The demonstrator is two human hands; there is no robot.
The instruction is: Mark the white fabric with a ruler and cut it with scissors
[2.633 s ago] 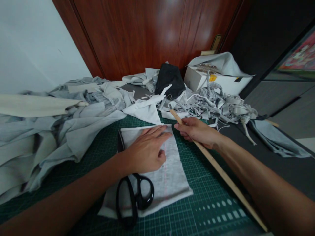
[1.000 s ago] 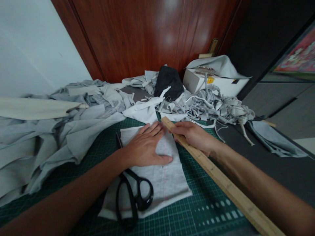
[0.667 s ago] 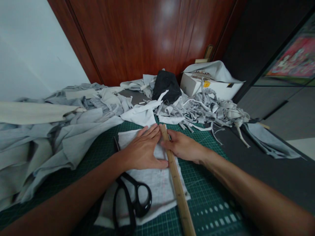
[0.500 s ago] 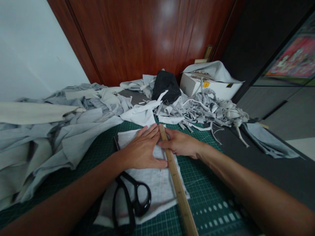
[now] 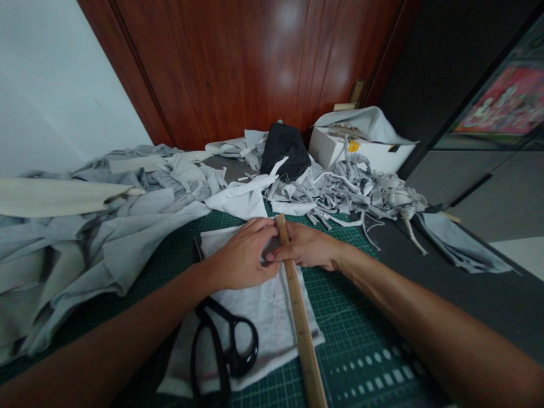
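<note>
A long wooden ruler [image 5: 301,317] lies lengthwise over a piece of light grey-white cloth [image 5: 259,323], near its right side. My right hand [image 5: 310,245] grips the ruler toward its far end, thumb across the top and fingers at its right side. On the cloth to the left rests my left hand [image 5: 246,255], bent, its fingertips near the ruler's left edge and a gap between thumb and forefinger. Black-handled scissors [image 5: 225,345] lie on the cloth below my left wrist; my left arm hides part of the blades.
Beneath everything is a green cutting mat [image 5: 348,300]. Heaped grey and cream fabric [image 5: 140,226] covers the left side. Behind are tangled fabric strips [image 5: 340,190], a black cloth bundle [image 5: 285,152] and a white box [image 5: 361,153]. Folded grey cloth [image 5: 463,241] lies at right.
My left hand has drawn its outstretched fingers and thumb in from the flat spread. The ruler's near end has swung slightly left, with my right hand still on it.
</note>
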